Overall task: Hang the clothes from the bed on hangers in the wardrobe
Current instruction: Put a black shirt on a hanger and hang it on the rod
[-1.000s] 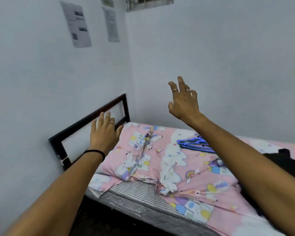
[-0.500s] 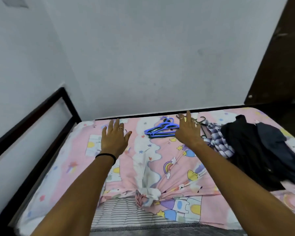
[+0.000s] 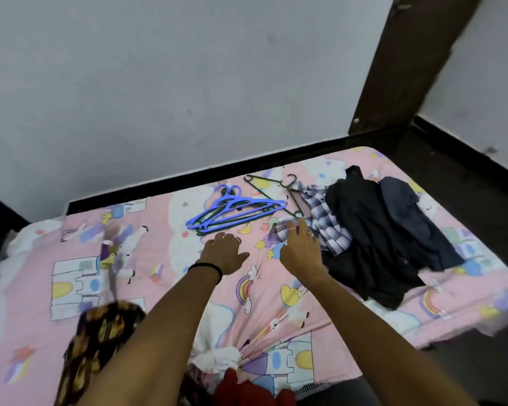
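Here the right hand [image 3: 301,250], fingers spread and empty, touches the checked shirt [image 3: 324,227]; blue hangers [image 3: 235,212] lie just beyond the empty left hand [image 3: 225,253]

Light is even and soft, rather dim and cool, with no single source to be seen. The wall [image 3: 188,83] reads flat grey, without glare. Shadows are faint — only a thin dark edge under the clothes [image 3: 373,238] at 3 o'clock. Motion blur smears the sheet [image 3: 71,230] at 9 o'clock and the corner at 4 o'clock. The wide lens bends straight lines — the bed frame [image 3: 188,174] bows. The hangers [image 3: 235,212] at centre are fairly sharp.
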`<state>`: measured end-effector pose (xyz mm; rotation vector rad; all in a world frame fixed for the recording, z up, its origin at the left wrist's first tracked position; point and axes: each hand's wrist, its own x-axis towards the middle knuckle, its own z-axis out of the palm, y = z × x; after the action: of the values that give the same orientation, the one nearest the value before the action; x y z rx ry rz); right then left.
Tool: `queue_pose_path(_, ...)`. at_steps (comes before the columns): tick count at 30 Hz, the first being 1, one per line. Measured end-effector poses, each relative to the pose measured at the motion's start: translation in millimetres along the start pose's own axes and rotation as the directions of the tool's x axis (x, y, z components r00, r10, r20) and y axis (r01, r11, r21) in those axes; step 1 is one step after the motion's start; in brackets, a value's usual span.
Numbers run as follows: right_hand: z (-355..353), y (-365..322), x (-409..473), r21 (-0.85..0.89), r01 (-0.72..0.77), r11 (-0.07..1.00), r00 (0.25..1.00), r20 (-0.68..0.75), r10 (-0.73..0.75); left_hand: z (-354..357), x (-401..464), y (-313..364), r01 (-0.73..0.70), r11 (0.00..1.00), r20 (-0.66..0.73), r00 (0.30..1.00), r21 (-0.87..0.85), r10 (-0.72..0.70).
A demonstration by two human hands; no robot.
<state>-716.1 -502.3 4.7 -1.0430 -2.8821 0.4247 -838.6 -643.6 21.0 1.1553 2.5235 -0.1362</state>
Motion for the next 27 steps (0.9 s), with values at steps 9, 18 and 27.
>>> queue_pose_path(9, -2.0, 38.2, 1.1, 0.033, -0.188, 0.982, 0.981, -0.044, 0.189, -11.5, 62.5, 37.0, -0.296, 0.944, 0.066, 0.955, 0.147, 0.289)
queue_pose_path(18, -20.6, 92.7, -10.1, -0.010, -0.442, 0.897, 0.892, -0.113, 0.439, -17.8, 128.1, 104.6, -0.578, 0.811, 0.072, 0.816, 0.094, 0.574)
queue_pose_path(27, 55.2, 158.2, 87.2, -0.094, -0.599, 0.795, 0.800, -0.124, 0.587, 42.0, 281.3, 158.6, -0.729, 0.654, 0.135, 0.682, 0.202, 0.719)
